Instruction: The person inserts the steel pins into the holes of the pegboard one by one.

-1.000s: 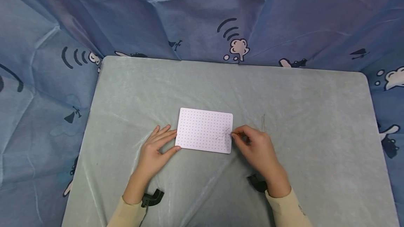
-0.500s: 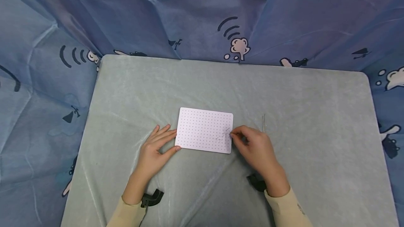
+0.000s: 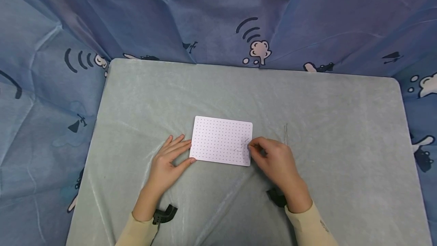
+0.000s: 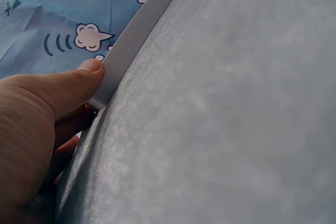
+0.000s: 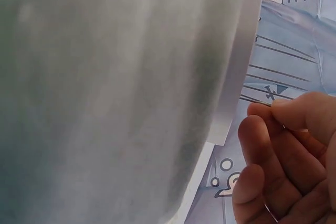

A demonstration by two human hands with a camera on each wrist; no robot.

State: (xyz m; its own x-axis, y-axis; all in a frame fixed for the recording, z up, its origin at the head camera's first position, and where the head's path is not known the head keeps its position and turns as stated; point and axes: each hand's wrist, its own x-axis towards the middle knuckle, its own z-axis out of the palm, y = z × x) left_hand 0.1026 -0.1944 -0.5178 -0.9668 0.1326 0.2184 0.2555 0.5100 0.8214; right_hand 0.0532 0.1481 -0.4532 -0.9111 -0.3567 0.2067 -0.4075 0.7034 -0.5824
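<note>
A white board (image 3: 215, 137) dotted with rows of small holes lies on the table. Several thin metal needles (image 5: 286, 48) stand up from its right part. My left hand (image 3: 167, 162) braces the board's left side, fingers extended, with the thumb at the near corner. In the left wrist view, that thumb (image 4: 89, 69) touches the board's edge. Over the right edge, my right hand (image 3: 278, 162) pinches a thin needle (image 5: 255, 100) between thumb and forefinger. The needle's lower end is hidden behind the board's edge in the right wrist view.
A few more needles (image 3: 286, 134) lie on the grey cloth-covered table (image 3: 341, 143), just beyond the right hand. A blue patterned curtain (image 3: 218, 22) hangs along the table's back and sides. Each wrist wears a black camera mount (image 3: 165, 214).
My right hand has shifted slightly left, bringing its pinching fingertips a little further over the board's right edge. The left hand and the board stay where they were.
</note>
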